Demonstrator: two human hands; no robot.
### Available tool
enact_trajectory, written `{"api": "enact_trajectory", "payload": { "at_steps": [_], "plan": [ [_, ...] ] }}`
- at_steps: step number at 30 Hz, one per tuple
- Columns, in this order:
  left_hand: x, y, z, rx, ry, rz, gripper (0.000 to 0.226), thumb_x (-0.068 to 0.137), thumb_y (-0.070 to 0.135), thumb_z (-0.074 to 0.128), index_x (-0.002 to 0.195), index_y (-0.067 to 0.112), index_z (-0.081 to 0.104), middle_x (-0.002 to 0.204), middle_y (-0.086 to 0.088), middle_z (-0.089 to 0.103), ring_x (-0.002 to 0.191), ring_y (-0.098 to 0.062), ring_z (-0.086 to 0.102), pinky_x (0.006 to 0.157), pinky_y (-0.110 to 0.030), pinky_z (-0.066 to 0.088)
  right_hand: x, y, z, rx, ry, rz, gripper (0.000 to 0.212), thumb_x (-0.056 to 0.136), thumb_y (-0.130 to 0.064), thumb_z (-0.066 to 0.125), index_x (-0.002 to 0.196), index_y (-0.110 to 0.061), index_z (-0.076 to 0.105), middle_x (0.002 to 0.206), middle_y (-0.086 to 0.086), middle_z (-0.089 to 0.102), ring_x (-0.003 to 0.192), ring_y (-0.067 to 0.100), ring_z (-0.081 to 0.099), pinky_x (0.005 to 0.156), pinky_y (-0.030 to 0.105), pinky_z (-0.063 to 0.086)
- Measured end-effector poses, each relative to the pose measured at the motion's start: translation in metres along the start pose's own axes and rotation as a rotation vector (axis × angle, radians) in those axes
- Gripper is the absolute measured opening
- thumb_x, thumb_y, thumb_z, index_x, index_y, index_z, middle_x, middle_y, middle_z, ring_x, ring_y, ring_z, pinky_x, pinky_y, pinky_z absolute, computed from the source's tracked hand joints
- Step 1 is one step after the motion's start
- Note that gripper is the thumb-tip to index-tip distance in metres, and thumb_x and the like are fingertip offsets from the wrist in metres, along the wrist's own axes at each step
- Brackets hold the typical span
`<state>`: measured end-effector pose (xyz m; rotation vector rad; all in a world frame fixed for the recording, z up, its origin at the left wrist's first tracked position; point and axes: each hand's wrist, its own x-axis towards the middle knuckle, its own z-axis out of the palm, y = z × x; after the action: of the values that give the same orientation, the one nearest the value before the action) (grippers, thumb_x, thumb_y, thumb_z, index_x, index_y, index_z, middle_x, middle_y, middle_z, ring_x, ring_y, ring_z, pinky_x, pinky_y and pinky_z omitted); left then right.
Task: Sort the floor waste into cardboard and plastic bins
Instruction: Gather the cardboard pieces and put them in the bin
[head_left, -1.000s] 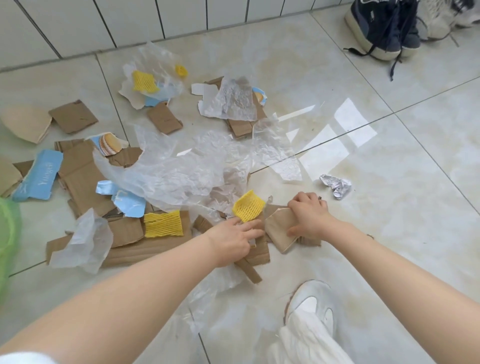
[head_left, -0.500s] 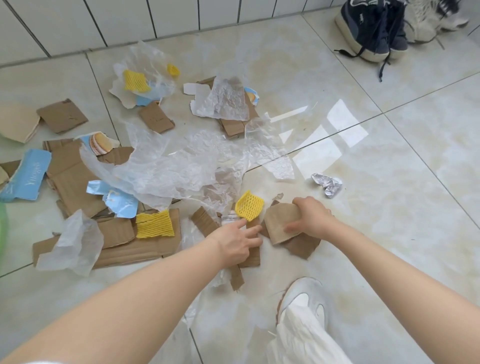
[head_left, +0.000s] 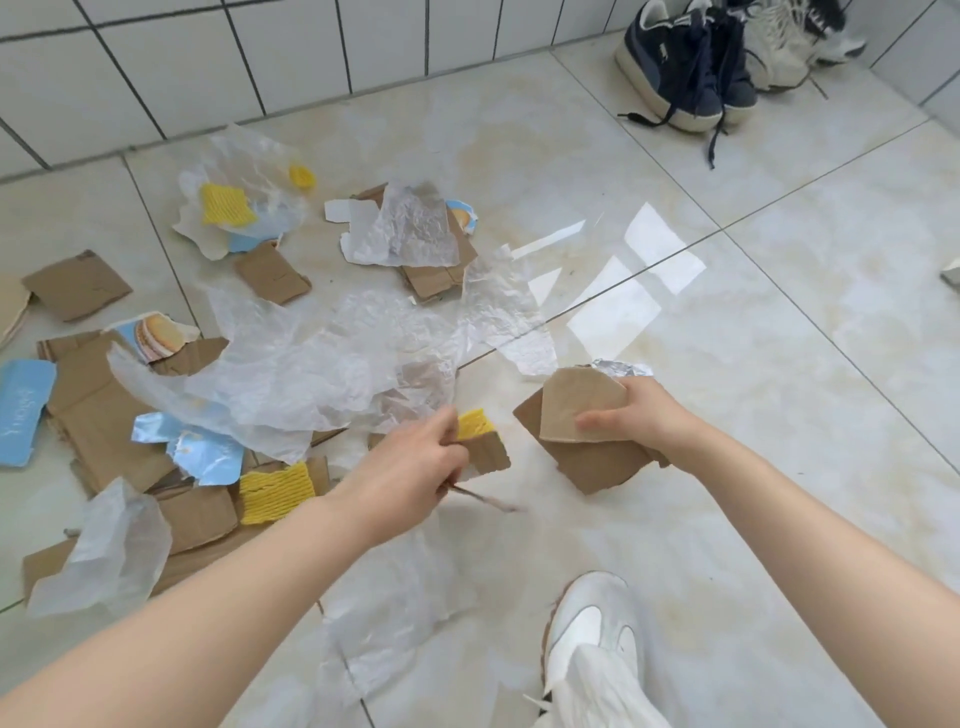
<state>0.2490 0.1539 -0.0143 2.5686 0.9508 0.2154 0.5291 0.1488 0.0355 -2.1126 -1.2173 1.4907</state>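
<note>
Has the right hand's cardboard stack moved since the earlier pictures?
Yes. The right hand has lifted the cardboard stack off the floor and carried it right, toward the foil scrap, which it now partly overlaps.

Brown cardboard (head_left: 592, 457) — yellow ribbed foam (head_left: 275, 491), perhaps netting.

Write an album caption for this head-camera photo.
Both hands lift cardboard scraps: right hand holds a stack, left hand another piece, above littered floor tiles.
</note>
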Motion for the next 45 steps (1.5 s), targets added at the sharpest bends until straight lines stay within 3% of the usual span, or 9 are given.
{"api": "enact_trajectory", "payload": {
  "at_steps": [3, 8, 11, 14, 25, 29, 32, 38, 45],
  "plan": [
    [0.000, -0.008, -0.005, -0.258, 0.051, -0.208, 0.028, 0.073, 0.005, 0.068, 0.070, 0.022, 0.047, 0.095, 0.005, 0.037, 0.073, -0.019, 0.050, 0.063, -0.034, 0.047, 0.013, 0.006, -0.007, 0.023, 0.109, -0.062, 0.033, 0.063, -0.027, 0.071, 0.093, -0.013, 0.068, 0.088, 0.011, 0.071, 0.079, 0.025, 0.071, 0.057, 0.033, 0.058],
    [0.001, -0.017, -0.015, -0.479, 0.029, -0.471, 0.021, 0.075, 0.011, 0.069, 0.072, 0.024, 0.053, 0.086, 0.003, 0.054, 0.077, -0.013, 0.053, 0.062, -0.013, 0.038, 0.037, 0.013, -0.014, -0.404, 0.189, 0.022, 0.065, 0.056, -0.050, 0.062, 0.114, -0.021, 0.062, 0.151, -0.008, 0.031, 0.140, 0.029, 0.019, 0.108, 0.048, 0.030],
    [0.000, -0.021, -0.013, -0.692, -0.130, -0.594, 0.014, 0.076, 0.013, 0.072, 0.088, 0.018, 0.066, 0.078, 0.005, 0.067, 0.073, -0.010, 0.063, 0.063, -0.020, 0.049, 0.041, 0.013, -0.016, -0.304, 0.141, 0.097, 0.068, 0.058, -0.048, 0.070, 0.118, -0.019, 0.058, 0.146, 0.000, 0.043, 0.130, 0.030, 0.041, 0.103, 0.049, 0.040],
    [0.001, -0.020, -0.003, -0.642, -0.264, -0.600, 0.015, 0.074, 0.016, 0.071, 0.087, 0.019, 0.064, 0.078, 0.003, 0.067, 0.077, -0.016, 0.065, 0.071, -0.033, 0.052, 0.045, 0.021, -0.009, -0.145, 0.099, 0.058, 0.052, 0.053, -0.042, 0.073, 0.100, -0.022, 0.065, 0.106, 0.008, 0.069, 0.097, 0.026, 0.066, 0.085, 0.046, 0.055],
    [-0.002, -0.043, -0.014, -0.480, -0.014, -0.688, 0.007, 0.075, 0.018, 0.068, 0.077, 0.019, 0.060, 0.074, 0.000, 0.064, 0.073, -0.020, 0.061, 0.065, -0.035, 0.048, 0.031, 0.016, 0.047, -0.359, -0.061, -0.044, 0.029, 0.074, -0.027, 0.076, 0.096, -0.015, 0.061, 0.087, -0.001, 0.061, 0.083, 0.018, 0.059, 0.062, 0.025, 0.044],
    [0.002, -0.052, -0.013, -0.518, 0.055, -0.772, 0.012, 0.077, 0.017, 0.068, 0.088, 0.016, 0.064, 0.081, -0.001, 0.068, 0.077, -0.020, 0.063, 0.071, -0.037, 0.050, 0.036, 0.017, 0.053, -0.472, -0.049, -0.090, 0.033, 0.075, -0.031, 0.075, 0.095, -0.012, 0.058, 0.098, 0.004, 0.053, 0.093, 0.023, 0.055, 0.071, 0.031, 0.042],
    [0.009, -0.049, -0.005, -0.518, 0.068, -0.793, 0.008, 0.079, 0.015, 0.065, 0.086, 0.016, 0.063, 0.079, -0.001, 0.066, 0.077, -0.022, 0.063, 0.067, -0.035, 0.049, 0.041, 0.020, 0.055, -0.545, -0.054, -0.099, 0.032, 0.074, -0.035, 0.073, 0.095, -0.021, 0.053, 0.123, 0.008, 0.040, 0.116, 0.026, 0.044, 0.094, 0.034, 0.041],
    [0.034, -0.044, -0.002, -0.352, 0.088, -0.782, 0.003, 0.082, 0.014, 0.058, 0.081, 0.013, 0.061, 0.076, -0.004, 0.064, 0.076, -0.026, 0.059, 0.063, -0.035, 0.045, 0.049, 0.019, 0.062, -0.575, -0.056, -0.117, 0.054, 0.074, -0.032, 0.074, 0.121, -0.016, 0.053, 0.145, 0.012, 0.028, 0.135, 0.031, 0.030, 0.106, 0.037, 0.033],
    [0.056, -0.054, -0.008, -0.396, 0.102, -0.791, 0.005, 0.083, 0.012, 0.058, 0.085, 0.015, 0.061, 0.085, -0.006, 0.065, 0.081, -0.028, 0.058, 0.065, -0.032, 0.044, 0.049, 0.016, 0.062, -0.632, -0.061, -0.176, 0.032, 0.074, -0.035, 0.071, 0.088, -0.017, 0.048, 0.093, 0.004, 0.055, 0.092, 0.025, 0.051, 0.070, 0.035, 0.042]
  ]
}}
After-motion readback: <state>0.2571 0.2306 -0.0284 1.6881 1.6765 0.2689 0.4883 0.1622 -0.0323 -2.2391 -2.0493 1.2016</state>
